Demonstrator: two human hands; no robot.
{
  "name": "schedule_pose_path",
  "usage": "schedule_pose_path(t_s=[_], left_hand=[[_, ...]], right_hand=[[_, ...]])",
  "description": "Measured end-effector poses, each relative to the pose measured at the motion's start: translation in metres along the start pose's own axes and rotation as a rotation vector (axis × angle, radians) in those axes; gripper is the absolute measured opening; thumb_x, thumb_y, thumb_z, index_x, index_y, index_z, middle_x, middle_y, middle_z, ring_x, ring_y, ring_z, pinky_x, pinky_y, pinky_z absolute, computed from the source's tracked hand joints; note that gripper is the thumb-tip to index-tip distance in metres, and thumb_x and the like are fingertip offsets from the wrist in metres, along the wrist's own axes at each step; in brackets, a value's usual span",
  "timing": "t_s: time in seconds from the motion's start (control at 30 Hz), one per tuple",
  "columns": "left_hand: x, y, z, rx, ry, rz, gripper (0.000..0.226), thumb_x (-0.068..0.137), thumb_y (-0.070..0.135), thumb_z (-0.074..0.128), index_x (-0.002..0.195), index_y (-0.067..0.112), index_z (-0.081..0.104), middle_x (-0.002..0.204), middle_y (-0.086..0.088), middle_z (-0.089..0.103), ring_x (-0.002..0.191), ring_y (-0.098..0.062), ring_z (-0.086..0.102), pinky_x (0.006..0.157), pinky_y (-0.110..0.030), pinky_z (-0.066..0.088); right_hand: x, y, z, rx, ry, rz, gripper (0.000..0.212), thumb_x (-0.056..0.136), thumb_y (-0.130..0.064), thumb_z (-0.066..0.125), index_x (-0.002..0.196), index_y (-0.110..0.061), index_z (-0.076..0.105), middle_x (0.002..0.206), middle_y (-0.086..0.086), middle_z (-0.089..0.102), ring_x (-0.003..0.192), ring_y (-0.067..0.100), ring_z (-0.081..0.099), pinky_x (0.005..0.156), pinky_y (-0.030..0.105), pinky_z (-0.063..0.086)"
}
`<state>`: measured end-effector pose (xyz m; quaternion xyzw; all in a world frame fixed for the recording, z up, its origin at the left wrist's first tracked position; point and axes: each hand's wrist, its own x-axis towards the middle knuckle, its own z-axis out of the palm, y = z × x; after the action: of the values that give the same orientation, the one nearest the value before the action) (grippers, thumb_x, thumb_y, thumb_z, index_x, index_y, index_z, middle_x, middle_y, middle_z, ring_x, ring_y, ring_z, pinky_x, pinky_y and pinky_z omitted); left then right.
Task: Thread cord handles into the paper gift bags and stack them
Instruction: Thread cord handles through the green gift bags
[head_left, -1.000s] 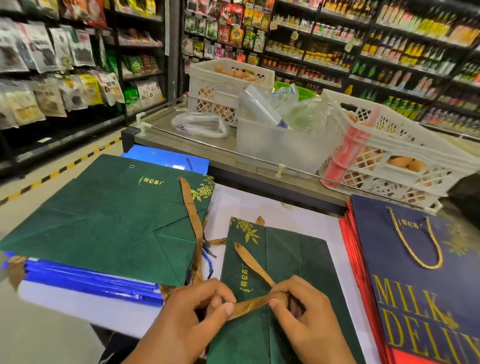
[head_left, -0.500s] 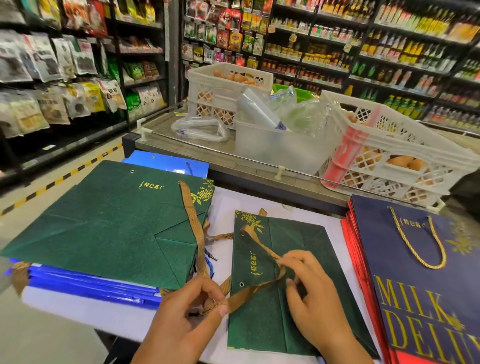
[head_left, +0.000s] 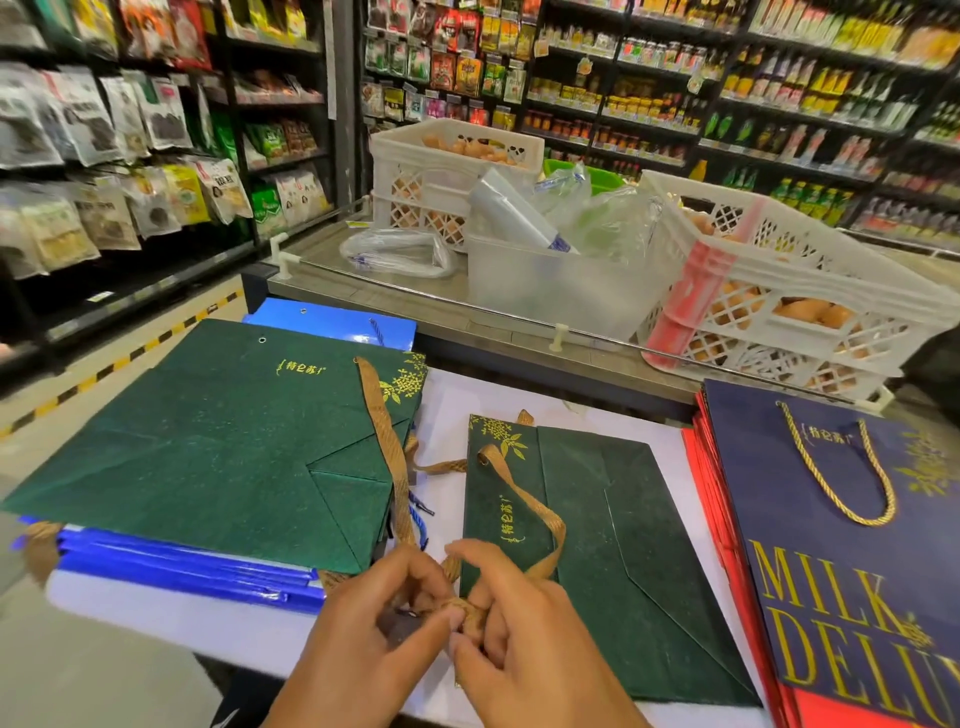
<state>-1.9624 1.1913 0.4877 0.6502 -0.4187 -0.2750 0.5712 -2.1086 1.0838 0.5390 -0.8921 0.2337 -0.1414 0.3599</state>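
Tan cord (head_left: 524, 506) seemingly pinched by both hands.

A white slatted crate (head_left: 415, 171) holding brown eggs stands far on the metal surface (head_left: 363, 291), with a second white crate (head_left: 810, 291) of eggs at the far right. Between them sits a translucent bin (head_left: 550, 291) stuffed with clear plastic bags. A coiled clear bag (head_left: 395, 252) lies just left of the bin. Store shelves (head_left: 675, 88) of bottles and packets fill the background; hanging snack packets (head_left: 104, 171) line the left.
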Motion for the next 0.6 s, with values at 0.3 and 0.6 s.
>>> schedule_pose_path(t_s=[0.3, 0.6], left_hand=[[0.004, 0.006, 0.002, -0.001, -0.011, -0.043, 0.025, 0.093, 0.01, 0.074, 0.091, 0.033, 0.067, 0.085, -0.009, 0.068, 0.077, -0.023, 0.072, 0.073, -0.027, 0.06], [0.009, 0.007, 0.01, 0.223, -0.015, -0.017, 0.032, 0.095, 0.006, 0.065, 0.102, 0.036, 0.061, 0.094, 0.008, 0.069, 0.089, -0.018, 0.068, 0.083, -0.037, 0.058]], right_hand=[[0.01, 0.025, -0.018, 0.075, 0.165, 0.036, 0.012, 0.084, -0.029, 0.084, 0.078, -0.03, 0.074, 0.074, -0.009, 0.06, 0.061, 0.006, 0.047, 0.058, 0.016, 0.039], [0.021, 0.063, -0.024, 0.378, 0.314, 0.161, 0.016, 0.085, -0.015, 0.084, 0.075, -0.018, 0.072, 0.066, 0.022, 0.055, 0.057, 0.015, 0.045, 0.057, 0.027, 0.041]])
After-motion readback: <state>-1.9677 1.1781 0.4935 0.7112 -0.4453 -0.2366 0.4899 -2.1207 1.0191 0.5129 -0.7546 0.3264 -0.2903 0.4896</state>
